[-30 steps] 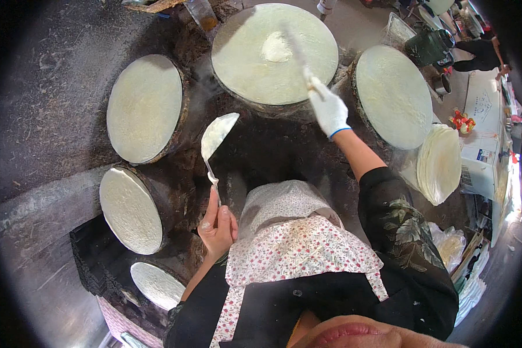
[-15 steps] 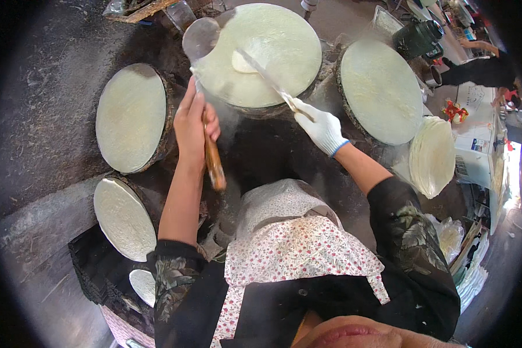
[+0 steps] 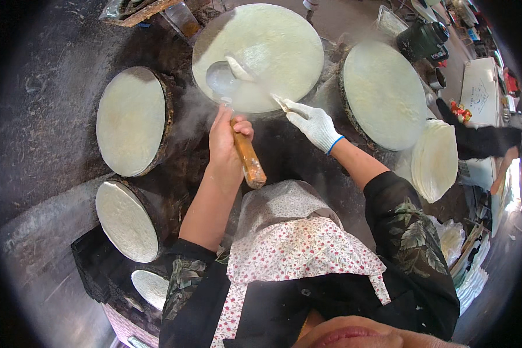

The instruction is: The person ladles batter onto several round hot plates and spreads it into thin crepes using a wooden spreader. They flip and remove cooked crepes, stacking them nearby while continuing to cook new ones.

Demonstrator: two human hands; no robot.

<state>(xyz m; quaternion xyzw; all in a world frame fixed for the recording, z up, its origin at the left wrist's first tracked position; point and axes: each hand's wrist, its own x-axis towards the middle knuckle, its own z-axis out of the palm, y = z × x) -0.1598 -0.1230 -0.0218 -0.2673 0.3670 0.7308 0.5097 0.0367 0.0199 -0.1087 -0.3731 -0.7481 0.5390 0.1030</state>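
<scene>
My bare left hand (image 3: 226,139) grips a ladle's wooden handle (image 3: 248,158); its round metal bowl (image 3: 217,78) is over the large top griddle with a pale thin sheet (image 3: 278,43). A white lump of batter (image 3: 239,71) shows at the bowl's right. In my right hand (image 3: 313,124), gloved in white, is the short visible end of a flat stick (image 3: 279,101) at that griddle's lower edge; the rest is lost in blur and steam.
More batter-covered round griddles (image 3: 127,122) curve along both sides. A pile of thin pale sheets (image 3: 432,159) lies at right, near a dark green flask (image 3: 420,40) and a white box (image 3: 475,90). Another person's dark-clothed limb (image 3: 487,139) reaches in at far right.
My left hand and ladle rose from low left onto the top griddle, then shifted down and right. My right hand drew down and left. The other person has moved lower at the right.
</scene>
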